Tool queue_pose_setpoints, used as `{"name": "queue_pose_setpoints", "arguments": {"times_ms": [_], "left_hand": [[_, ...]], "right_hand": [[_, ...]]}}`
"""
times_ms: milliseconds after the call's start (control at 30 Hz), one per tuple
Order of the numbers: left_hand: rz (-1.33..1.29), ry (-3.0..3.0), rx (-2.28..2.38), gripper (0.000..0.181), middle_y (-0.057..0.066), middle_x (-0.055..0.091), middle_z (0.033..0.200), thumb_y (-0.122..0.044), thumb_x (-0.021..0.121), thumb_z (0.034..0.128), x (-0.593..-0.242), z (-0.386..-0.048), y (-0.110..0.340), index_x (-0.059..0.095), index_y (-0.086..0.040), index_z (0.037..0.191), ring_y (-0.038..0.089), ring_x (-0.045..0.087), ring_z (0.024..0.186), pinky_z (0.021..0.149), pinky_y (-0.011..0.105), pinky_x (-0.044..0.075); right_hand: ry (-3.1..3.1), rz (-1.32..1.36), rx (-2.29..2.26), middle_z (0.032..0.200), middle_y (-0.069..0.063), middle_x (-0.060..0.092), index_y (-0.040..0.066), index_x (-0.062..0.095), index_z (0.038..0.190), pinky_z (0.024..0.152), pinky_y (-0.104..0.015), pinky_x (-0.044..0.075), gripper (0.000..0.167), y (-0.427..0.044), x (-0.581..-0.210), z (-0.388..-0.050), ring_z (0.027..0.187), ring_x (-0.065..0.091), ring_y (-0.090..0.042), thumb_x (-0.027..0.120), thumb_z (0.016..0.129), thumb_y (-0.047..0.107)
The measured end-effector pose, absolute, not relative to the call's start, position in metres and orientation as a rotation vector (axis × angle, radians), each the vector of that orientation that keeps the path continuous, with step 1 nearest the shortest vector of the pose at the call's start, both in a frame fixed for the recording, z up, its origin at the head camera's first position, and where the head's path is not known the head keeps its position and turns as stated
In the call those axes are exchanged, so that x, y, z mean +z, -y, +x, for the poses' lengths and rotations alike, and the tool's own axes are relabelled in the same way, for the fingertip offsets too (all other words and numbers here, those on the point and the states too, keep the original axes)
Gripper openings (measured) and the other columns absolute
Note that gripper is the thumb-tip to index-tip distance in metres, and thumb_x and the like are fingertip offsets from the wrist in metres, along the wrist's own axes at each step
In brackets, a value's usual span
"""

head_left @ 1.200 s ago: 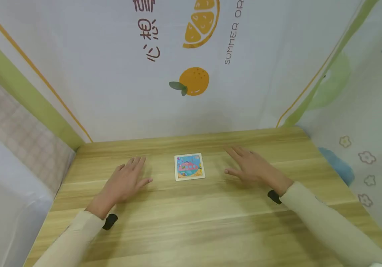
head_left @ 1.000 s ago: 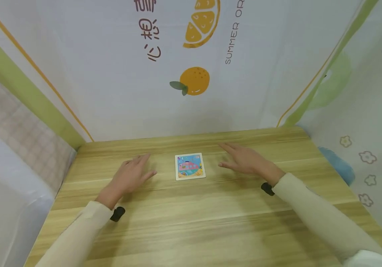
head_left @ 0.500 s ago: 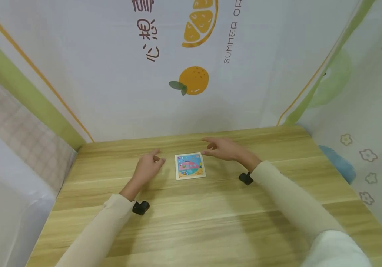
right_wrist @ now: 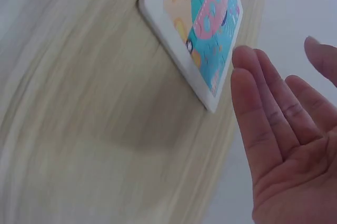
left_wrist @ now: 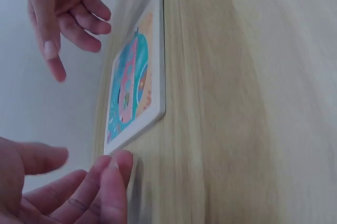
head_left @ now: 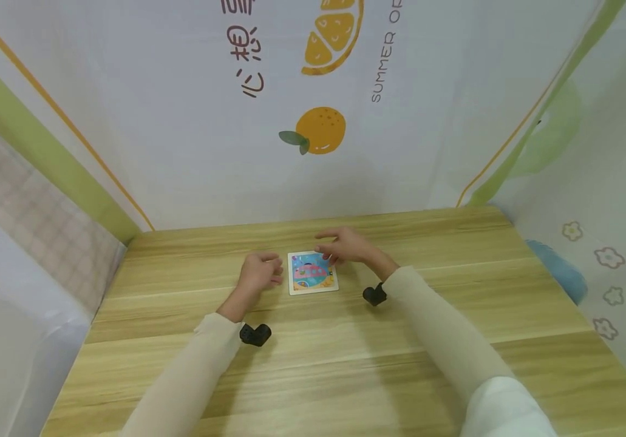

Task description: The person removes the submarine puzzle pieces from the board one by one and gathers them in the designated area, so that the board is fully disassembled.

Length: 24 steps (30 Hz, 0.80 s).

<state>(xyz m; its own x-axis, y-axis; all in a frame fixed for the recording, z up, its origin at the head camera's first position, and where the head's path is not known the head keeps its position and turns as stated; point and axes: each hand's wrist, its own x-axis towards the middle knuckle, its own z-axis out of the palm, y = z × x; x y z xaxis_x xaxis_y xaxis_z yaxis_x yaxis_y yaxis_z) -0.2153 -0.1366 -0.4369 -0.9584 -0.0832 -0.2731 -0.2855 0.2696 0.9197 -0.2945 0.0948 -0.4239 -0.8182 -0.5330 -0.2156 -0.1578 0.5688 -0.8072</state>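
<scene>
A small square white-framed picture board (head_left: 308, 280), with a pink submarine-like shape on a blue sea scene, lies flat on the wooden table. My left hand (head_left: 257, 276) is just left of the board, its fingers loosely bent and holding nothing. Over the board's upper right corner hovers my right hand (head_left: 348, 244), fingers apart. In the left wrist view, the left fingertips (left_wrist: 124, 162) come close to the near edge of the board (left_wrist: 138, 77); contact cannot be told. The right wrist view has the right fingers (right_wrist: 254, 98) beside the board's edge (right_wrist: 181, 58), holding nothing.
The light wooden table (head_left: 313, 364) extends toward me and to both sides. A white cloth with orange prints (head_left: 320, 130) hangs behind it. A flowered cloth (head_left: 608, 258) hangs at the right and a checked one (head_left: 34, 182) at the left. Black wrist cameras (head_left: 255, 334) sit under both wrists.
Both hands have moved inward from the sides toward the board, and their fingers have bent from a more spread pose. The board has stayed in place.
</scene>
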Motion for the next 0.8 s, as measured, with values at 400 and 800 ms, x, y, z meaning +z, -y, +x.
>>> {"name": "queue_pose_setpoints", "arguments": {"times_ms": [400, 800], "left_hand": [[-0.481, -2.192, 1.85, 0.032, 0.017, 0.07, 0.081, -0.002, 0.052, 0.0974, -0.449, -0.222, 0.13, 0.059, 0.005, 0.127, 0.017, 0.068, 0.057, 0.055, 0.024, 0.059], [-0.516, -2.176, 1.862, 0.032, 0.012, 0.069, 0.075, 0.0, 0.059, 0.093, -0.455, -0.224, 0.127, 0.061, 0.003, 0.125, 0.015, 0.066, 0.053, 0.05, 0.021, 0.056]], "right_hand": [[-2.243, -0.444, -1.298, 0.074, -0.014, 0.071, 0.006, 0.057, 0.135, 0.056, -0.033, 0.06, 0.041, -0.071, -0.445, -0.296, 0.056, 0.069, -0.02, 0.062, 0.096, 0.019], [-2.28, -0.396, -1.279, 0.063, -0.008, 0.065, 0.012, 0.066, 0.125, 0.047, -0.028, 0.057, 0.031, -0.056, -0.459, -0.295, 0.046, 0.062, -0.014, 0.064, 0.095, 0.017]]}}
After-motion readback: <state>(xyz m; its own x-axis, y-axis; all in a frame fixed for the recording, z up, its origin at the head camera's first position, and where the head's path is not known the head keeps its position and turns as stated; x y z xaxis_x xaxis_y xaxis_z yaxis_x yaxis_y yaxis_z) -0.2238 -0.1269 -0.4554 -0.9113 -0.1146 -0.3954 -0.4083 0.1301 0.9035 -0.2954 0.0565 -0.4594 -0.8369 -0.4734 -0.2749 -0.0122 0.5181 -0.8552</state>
